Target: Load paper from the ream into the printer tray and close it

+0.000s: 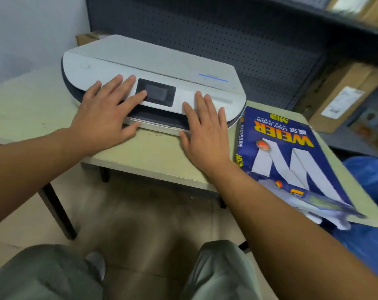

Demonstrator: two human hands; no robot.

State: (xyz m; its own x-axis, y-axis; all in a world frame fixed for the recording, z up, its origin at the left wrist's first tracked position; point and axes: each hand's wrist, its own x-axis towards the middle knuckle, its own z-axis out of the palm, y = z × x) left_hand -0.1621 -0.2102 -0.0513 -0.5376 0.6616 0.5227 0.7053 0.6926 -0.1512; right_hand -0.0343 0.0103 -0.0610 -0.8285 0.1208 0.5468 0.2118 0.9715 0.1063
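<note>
A white printer [153,68] with a dark screen sits on a pale green table [153,152]. Its paper tray [155,125] shows as a thin light strip along the printer's front bottom, pushed in flush. My left hand [105,114] lies flat with fingers spread on the printer's front left, thumb at the tray edge. My right hand [202,131] lies flat on the front right, thumb against the tray strip. A blue ream of copy paper [292,156] lies to the right of the printer, its near end torn open with white sheets showing.
A dark pegboard shelf [238,35] stands behind the printer. Cardboard boxes [339,98] sit on the shelf at right. A blue bag [370,180] is on the floor at right. The table's dark leg [58,211] and my knees are below.
</note>
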